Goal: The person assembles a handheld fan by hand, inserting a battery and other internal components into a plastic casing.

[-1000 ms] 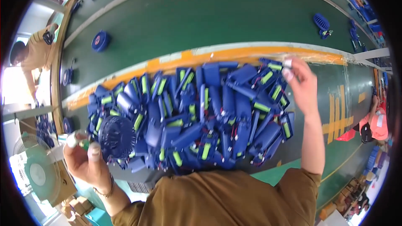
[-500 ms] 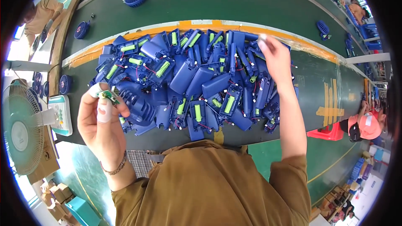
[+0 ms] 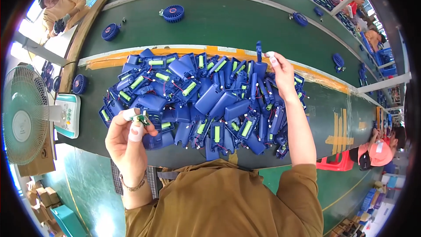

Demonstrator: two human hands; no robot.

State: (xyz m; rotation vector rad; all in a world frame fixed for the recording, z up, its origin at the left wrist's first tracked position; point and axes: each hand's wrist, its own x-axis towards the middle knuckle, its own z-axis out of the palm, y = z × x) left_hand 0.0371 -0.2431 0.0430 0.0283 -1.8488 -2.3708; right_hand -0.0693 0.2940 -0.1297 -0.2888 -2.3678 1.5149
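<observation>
A white desk fan stands at the far left beside the belt. The left hand pinches a small green circuit board at the near edge of the heap of blue casings. The right hand, fingertips pressed together, lifts one blue casing upright above the heap's far side.

A brown cardboard box stands at the left edge, under the white fan, with a small dark printed mark on its side. More brown boxes sit stacked on the floor at lower left, beside a teal crate. Blue crates (open-topped, partly hidden) line the far right. No screens or signs are clear enough to tell.
</observation>
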